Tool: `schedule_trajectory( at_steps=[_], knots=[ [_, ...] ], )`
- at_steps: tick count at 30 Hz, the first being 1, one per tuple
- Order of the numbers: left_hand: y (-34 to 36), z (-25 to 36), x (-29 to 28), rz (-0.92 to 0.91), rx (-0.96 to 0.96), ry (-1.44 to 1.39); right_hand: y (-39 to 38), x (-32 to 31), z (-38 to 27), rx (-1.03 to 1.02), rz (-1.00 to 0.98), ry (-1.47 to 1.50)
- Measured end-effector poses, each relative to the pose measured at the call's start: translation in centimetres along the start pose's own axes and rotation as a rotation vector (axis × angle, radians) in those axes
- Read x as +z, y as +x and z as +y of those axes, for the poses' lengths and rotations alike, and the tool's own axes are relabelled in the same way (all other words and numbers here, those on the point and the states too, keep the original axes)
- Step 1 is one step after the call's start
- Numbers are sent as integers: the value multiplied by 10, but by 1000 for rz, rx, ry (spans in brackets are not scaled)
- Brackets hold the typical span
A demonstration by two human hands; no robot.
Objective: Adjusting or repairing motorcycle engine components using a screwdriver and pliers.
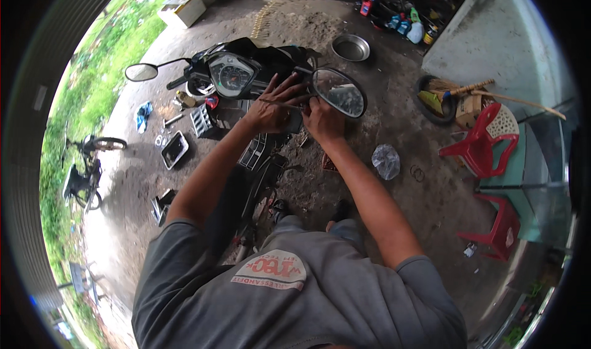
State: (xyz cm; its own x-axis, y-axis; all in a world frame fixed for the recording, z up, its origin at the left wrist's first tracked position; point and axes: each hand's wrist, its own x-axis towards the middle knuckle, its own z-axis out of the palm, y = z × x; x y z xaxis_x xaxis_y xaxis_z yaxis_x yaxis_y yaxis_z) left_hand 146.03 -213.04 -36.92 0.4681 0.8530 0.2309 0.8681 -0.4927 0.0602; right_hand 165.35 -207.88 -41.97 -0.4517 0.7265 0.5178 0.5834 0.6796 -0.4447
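A black motorbike front [277,56] with a round-cornered instrument cluster [234,75] sits ahead of me, with a left mirror [141,72] and a right mirror [338,92] on stalks. My left hand [277,103] is over the right side of the handlebar area beside the cluster, its fingers spread. Just right of it, my right hand [320,118] is curled below the right mirror at the handlebar. What its fingers hold is hidden. A thin dark rod or cable crosses under my left fingers toward my right hand.
Around the bike lie a black tray [175,149], a hammer [172,120] and a metal basin [350,47]. Bottles [415,32] stand at the back. Red plastic chairs [492,226] and a tire [431,106] are right. Another motorbike [83,180] stands left, near grass.
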Motion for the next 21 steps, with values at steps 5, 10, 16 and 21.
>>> schedule_trajectory(
  at_steps=[5,10,16,21],
  knots=[
    [-6,-6,21,148,-23,74,6,-4,-6,-115,70,33],
    [-2,6,41,219,-102,79,1,-32,5,-86,7,131],
    [-3,-10,51,271,-26,141,-83,-45,78,351,170,439],
    [16,-17,36,298,88,184,-216,7,183,763,-156,465]
  ],
)
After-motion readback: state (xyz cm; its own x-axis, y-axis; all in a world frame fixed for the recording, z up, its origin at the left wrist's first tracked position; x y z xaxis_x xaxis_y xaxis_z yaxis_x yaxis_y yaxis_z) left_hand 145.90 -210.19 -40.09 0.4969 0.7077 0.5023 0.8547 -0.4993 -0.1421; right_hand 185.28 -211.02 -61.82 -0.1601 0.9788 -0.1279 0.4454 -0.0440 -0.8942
